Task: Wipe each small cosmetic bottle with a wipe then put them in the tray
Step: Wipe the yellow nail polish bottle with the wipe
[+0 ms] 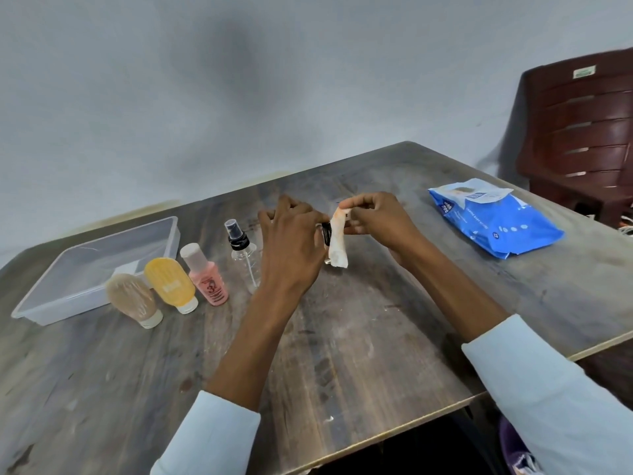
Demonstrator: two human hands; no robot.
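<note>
Right hand pinches a stained wipe above mid-table. Left hand curls round a small dark-capped bottle, mostly hidden. Four bottles stand beside the clear tray at the left edge.

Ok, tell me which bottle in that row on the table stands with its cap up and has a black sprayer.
The clear spray bottle, at the row's right end beside the left hand; only it has a black pump top.

Wipe white, perhaps orange-stained.
</note>
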